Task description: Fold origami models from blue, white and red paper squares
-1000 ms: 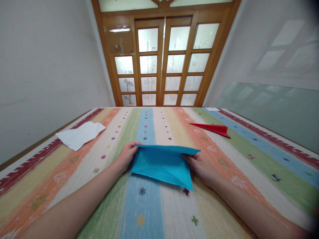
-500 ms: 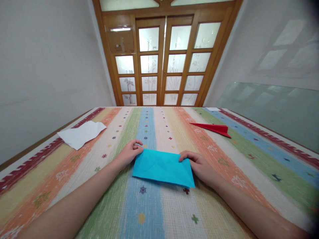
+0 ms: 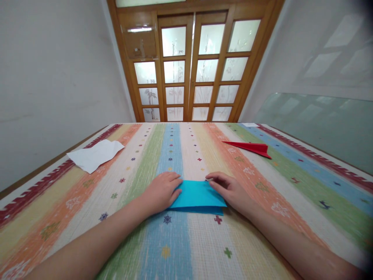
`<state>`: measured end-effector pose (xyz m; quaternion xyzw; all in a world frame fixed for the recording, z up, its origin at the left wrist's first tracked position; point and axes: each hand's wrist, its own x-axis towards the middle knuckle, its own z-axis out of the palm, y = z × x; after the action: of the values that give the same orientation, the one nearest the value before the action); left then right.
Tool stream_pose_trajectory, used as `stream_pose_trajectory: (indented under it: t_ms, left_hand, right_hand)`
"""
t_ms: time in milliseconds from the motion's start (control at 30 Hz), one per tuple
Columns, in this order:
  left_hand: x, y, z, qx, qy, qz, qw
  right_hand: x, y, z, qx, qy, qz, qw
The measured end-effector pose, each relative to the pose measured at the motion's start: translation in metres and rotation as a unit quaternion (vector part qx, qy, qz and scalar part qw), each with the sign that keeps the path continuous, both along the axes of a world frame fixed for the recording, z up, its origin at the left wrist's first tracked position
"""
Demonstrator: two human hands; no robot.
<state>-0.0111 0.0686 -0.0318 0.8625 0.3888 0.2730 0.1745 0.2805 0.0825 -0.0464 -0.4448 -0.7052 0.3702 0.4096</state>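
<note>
Striped cloth (image 3: 262, 186) covered the table; at centre frame one folded blue paper (image 3: 198, 194) lay flat under your two hands, left hand (image 3: 163, 190) and right hand (image 3: 230, 190) spread open, pressing it. One red paper plane (image 3: 250, 147) sat upper right, one white sheet (image 3: 94, 154) upper left.

A plain turquoise folded paper (image 3: 198, 194) lies on a cloth (image 3: 175, 249) striped blue, green, orange and cream.

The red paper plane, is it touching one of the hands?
No, the red paper plane lies apart on the striped cloth, beyond the right hand.
</note>
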Motion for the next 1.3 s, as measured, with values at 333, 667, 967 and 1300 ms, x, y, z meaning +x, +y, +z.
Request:
stream_pose_trajectory:
  t_ms: [333,667,967,1300]
  left_hand:
    - [0.005,-0.005,-0.010,-0.045,0.115,-0.043,0.991]
    - [-0.002,0.000,-0.003,-0.039,0.286,-0.031,0.957]
    - [-0.015,0.003,-0.003,-0.014,0.310,0.002,0.951]
    - [-0.009,0.003,0.013,0.103,0.311,0.031,0.944]
  right_hand:
    - [-0.008,-0.016,0.003,0.105,-0.281,0.182,0.936]
    - [-0.009,-0.019,0.005,0.082,-0.437,0.150,0.883]
    - [0.003,-0.015,0.001,0.075,-0.475,0.090,0.872]
    - [0.002,-0.006,0.005,0.130,-0.443,-0.010,0.887]
